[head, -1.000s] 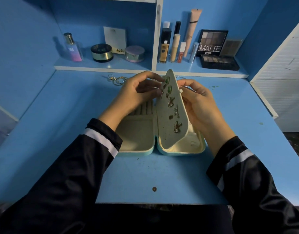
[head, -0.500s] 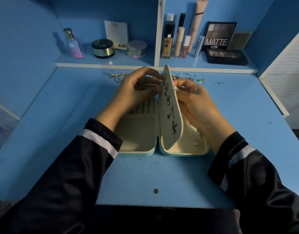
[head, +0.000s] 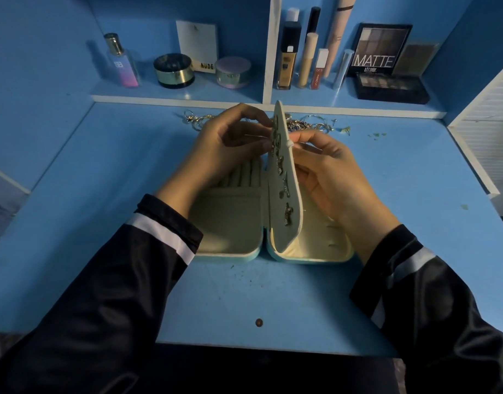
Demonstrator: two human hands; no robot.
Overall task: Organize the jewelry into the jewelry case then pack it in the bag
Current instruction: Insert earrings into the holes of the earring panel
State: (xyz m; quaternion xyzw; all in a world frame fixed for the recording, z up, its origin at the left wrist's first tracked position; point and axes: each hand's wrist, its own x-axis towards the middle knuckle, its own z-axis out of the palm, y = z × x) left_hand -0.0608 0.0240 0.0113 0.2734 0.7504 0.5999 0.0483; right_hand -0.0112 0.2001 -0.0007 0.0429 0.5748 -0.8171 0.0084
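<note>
The blue table [head: 102, 194] carries everything. Along its far edge a shelf [head: 188, 96] holds a perfume bottle [head: 122, 64], jars [head: 173, 71] and an eyeshadow palette [head: 378, 49]. The jewelry case [head: 230, 251] lies open and flat at the table's middle, its halves side by side and its hinge line running from the person toward the shelf. From that hinge the earring panel [head: 290, 231] stands nearly upright, edge-on to the camera, and hides part of the right half. The left hand [head: 224, 149] curls its fingers to pinch one of the earrings [head: 287, 214] near the panel's far end. The right hand [head: 327, 172] pinches the panel's edge from the other side. Loose jewelry [head: 310, 126] lies beyond the hands, partly hidden by them.
</note>
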